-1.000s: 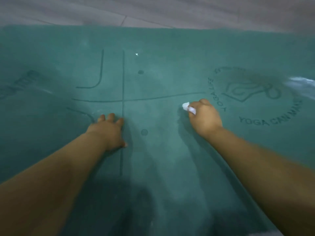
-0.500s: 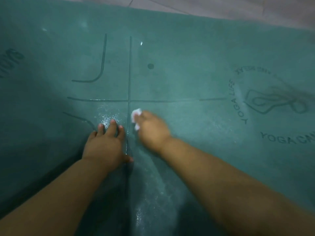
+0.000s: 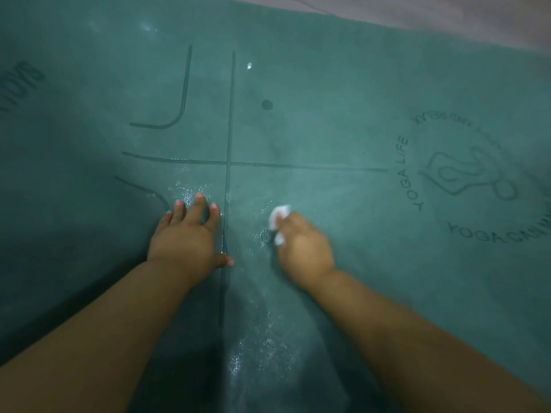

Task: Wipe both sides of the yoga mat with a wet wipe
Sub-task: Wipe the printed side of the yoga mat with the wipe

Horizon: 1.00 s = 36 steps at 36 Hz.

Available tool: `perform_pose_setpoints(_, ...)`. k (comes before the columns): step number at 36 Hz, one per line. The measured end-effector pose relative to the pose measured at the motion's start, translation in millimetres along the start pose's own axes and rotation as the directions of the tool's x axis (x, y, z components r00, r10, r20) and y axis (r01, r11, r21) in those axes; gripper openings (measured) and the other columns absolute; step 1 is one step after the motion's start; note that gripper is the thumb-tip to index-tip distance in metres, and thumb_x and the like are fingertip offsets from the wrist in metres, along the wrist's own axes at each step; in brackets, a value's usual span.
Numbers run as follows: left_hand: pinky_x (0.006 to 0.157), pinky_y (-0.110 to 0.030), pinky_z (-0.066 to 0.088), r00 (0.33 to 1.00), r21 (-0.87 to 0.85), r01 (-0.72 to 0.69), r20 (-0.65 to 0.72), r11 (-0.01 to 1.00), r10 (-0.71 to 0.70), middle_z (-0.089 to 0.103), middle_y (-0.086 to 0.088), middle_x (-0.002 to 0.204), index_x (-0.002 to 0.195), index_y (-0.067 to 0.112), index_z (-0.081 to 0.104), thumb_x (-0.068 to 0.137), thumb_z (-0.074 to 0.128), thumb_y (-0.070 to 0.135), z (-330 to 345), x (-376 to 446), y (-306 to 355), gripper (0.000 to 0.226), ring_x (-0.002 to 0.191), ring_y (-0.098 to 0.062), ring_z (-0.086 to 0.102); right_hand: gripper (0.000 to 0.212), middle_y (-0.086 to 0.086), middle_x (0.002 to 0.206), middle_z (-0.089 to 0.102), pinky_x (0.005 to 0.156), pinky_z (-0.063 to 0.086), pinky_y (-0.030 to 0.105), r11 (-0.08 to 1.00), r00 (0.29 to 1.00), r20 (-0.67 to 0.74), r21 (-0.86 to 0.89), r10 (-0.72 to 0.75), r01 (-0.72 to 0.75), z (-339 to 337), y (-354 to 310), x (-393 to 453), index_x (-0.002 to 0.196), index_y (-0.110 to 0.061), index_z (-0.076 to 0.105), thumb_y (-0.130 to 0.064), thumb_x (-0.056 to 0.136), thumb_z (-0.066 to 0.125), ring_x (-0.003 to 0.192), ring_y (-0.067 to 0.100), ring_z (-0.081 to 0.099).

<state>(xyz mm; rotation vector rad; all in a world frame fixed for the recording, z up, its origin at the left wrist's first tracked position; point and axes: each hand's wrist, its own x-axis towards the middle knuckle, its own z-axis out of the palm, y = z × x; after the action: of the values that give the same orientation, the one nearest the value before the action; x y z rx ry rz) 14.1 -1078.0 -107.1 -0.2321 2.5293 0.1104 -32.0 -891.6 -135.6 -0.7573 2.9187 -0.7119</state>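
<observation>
Right hand [image 3: 305,248] fingers bunch the wet wipe [image 3: 278,220] on the yoga mat [image 3: 343,120]; left hand [image 3: 186,236] fingers spread flat. Risk: small wad skips patches.

Pale floor [image 3: 447,19] along the top edge of view.
Seen only as a narrow strip at upper right, grey-beige and blurred, crossed by thin dark seams [image 3: 301,3] running at a slant. Nothing standing on the visible part.
</observation>
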Motion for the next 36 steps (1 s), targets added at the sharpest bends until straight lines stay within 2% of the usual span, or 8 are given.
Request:
perform_pose_setpoints(5, 0.118, -0.040, 0.005, 1.000, -0.008, 0.004, -0.016, 1.000, -0.004, -0.012, -0.002, 0.158, 0.150, 0.022, -0.001, 0.079, 0.049, 0.072, 4, -1, -1, 0.100, 0.145, -0.033, -0.004, 0.032, 0.007, 0.083, 0.063, 0.051, 0.048, 0.025, 0.867, 0.808, 0.372, -0.017, -0.457, 0.498, -23, 28, -7, 0.094, -0.010, 0.069, -0.021, 0.075, 0.046, 0.060, 0.026, 0.061)
perform_pose_setpoints(9, 0.118, -0.040, 0.004, 1.000, -0.009, 0.007, -0.013, 1.000, -0.007, -0.013, -0.002, 0.158, 0.150, 0.022, -0.001, 0.079, 0.049, 0.071, 4, 0, 0, 0.100, 0.145, -0.033, -0.005, 0.032, 0.016, 0.115, 0.057, 0.083, 0.045, 0.032, 0.957, 0.974, 0.145, -0.257, 0.175, -0.133, -60, 94, 18, 0.111, -0.012, 0.061, -0.016, 0.089, 0.038, 0.103, 0.033, 0.058)
perform_pose_setpoints(14, 0.117, -0.041, 0.003, 1.000, -0.012, 0.015, 0.000, 1.000, -0.015, -0.014, -0.003, 0.157, 0.150, 0.022, -0.002, 0.081, 0.049, 0.069, 3, 0, 1, 0.099, 0.145, -0.033, -0.006, 0.025, 0.013, 0.120, 0.053, 0.083, 0.043, 0.032, 0.745, 0.764, -0.101, -0.171, 0.637, -0.644, -48, 77, 6, 0.110, -0.010, 0.057, -0.008, 0.091, 0.041, 0.103, 0.032, 0.058)
perform_pose_setpoints(19, 0.118, -0.041, 0.003, 1.000, -0.003, 0.021, 0.014, 1.000, -0.021, -0.016, -0.003, 0.157, 0.150, 0.021, -0.005, 0.083, 0.048, 0.068, 2, 0, 2, 0.098, 0.145, -0.034, -0.008, 0.029, 0.002, 0.088, 0.063, 0.056, 0.048, 0.024, 0.998, 0.982, 0.189, -0.054, -0.004, 0.014, -11, -17, -50, 0.097, -0.015, 0.065, -0.022, 0.070, 0.055, 0.066, 0.023, 0.061)
perform_pose_setpoints(23, 0.118, -0.041, 0.004, 1.000, 0.002, 0.019, 0.002, 1.000, -0.019, -0.015, -0.003, 0.158, 0.151, 0.021, -0.004, 0.083, 0.047, 0.069, 3, -2, 2, 0.097, 0.145, -0.033, -0.007, 0.030, 0.000, 0.080, 0.063, 0.044, 0.043, 0.018, 0.894, 0.776, 0.478, 0.047, -0.412, 0.446, -31, 6, -71, 0.095, -0.014, 0.070, -0.020, 0.066, 0.067, 0.058, 0.021, 0.060)
perform_pose_setpoints(27, 0.118, -0.041, 0.004, 1.000, 0.004, 0.019, -0.007, 1.000, -0.019, -0.014, -0.002, 0.158, 0.151, 0.021, -0.003, 0.083, 0.047, 0.069, 3, -3, 3, 0.097, 0.145, -0.033, -0.006, 0.040, 0.011, 0.103, 0.062, 0.070, 0.050, 0.030, 0.979, 0.974, 0.228, -0.198, -0.009, 0.056, -63, 74, -44, 0.110, -0.013, 0.065, -0.024, 0.085, 0.036, 0.088, 0.029, 0.063)
perform_pose_setpoints(31, 0.118, -0.042, 0.005, 1.000, 0.004, 0.028, -0.001, 1.000, -0.028, -0.012, -0.004, 0.158, 0.151, 0.020, -0.001, 0.082, 0.050, 0.067, 2, -2, 5, 0.097, 0.145, -0.034, -0.005, 0.024, 0.020, 0.108, 0.055, 0.071, 0.037, 0.032, 0.804, 0.847, -0.032, -0.295, 0.531, -0.516, -79, 105, -37, 0.106, -0.008, 0.058, -0.004, 0.090, 0.040, 0.096, 0.038, 0.057)
perform_pose_setpoints(36, 0.118, -0.043, 0.006, 0.999, 0.005, 0.036, 0.018, 0.999, -0.036, -0.012, -0.005, 0.158, 0.151, 0.019, -0.001, 0.082, 0.051, 0.066, 0, -2, 7, 0.098, 0.145, -0.035, -0.005, 0.031, 0.008, 0.116, 0.056, 0.080, 0.042, 0.031, 0.884, 0.894, 0.044, -0.177, 0.446, -0.433, -27, 20, -68, 0.113, -0.016, 0.054, -0.020, 0.088, 0.036, 0.096, 0.031, 0.059)
